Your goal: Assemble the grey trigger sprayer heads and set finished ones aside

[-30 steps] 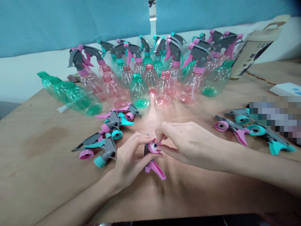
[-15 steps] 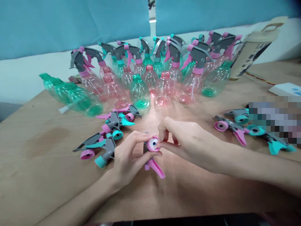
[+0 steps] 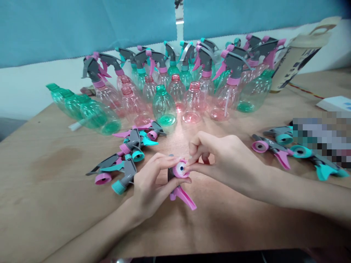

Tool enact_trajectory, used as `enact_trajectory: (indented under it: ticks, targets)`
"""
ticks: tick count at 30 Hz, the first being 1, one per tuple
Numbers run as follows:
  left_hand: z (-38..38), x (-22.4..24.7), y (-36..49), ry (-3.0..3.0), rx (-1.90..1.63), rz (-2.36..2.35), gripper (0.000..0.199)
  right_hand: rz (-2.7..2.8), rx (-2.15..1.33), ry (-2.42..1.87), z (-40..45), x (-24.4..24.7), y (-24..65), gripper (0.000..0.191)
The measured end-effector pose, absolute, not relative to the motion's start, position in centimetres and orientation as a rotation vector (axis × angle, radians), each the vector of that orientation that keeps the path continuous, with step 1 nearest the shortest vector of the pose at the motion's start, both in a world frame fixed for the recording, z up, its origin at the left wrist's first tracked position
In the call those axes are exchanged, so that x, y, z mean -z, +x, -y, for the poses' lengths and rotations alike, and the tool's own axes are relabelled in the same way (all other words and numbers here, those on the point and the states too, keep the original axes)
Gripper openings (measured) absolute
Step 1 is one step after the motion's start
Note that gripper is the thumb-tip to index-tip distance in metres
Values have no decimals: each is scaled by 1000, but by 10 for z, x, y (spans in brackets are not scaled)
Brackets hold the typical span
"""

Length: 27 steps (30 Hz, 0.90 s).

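One sprayer head [image 3: 182, 194] sits clamped in the left hand's grip [image 3: 150, 184]; just right, the right hand's grip [image 3: 223, 157] meets its pink collar [image 3: 176, 170], closed or not I cannot tell.

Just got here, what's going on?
A person's left hand holds a pink-and-grey spray head. The right hand, fingertips pinched, is at the white disc inside its pink collar. Loose spray heads lie on both sides; behind stand bottles, some with spray heads on, some open.
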<state>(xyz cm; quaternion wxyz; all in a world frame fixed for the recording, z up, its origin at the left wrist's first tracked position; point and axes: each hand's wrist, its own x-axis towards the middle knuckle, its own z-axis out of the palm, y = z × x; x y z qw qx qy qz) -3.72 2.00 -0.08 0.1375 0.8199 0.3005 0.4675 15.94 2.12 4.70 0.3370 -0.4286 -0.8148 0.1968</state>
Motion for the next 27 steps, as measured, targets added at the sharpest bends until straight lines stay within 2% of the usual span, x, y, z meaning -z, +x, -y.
enact_trajectory:
  ticks: [6,15,27]
  targets:
    - [-18,-1,-38,2412,-1351,-788,36,2083,-725,-1162,-23,-54,157,18]
    - [-18,2,-37,2400,-1271,-798,32,2271,-577,-1030,-21,-52,162,7]
    - [-20,1,-36,2379,-1253,-835,27,2402,-525,-1009,-19,-48,165,5]
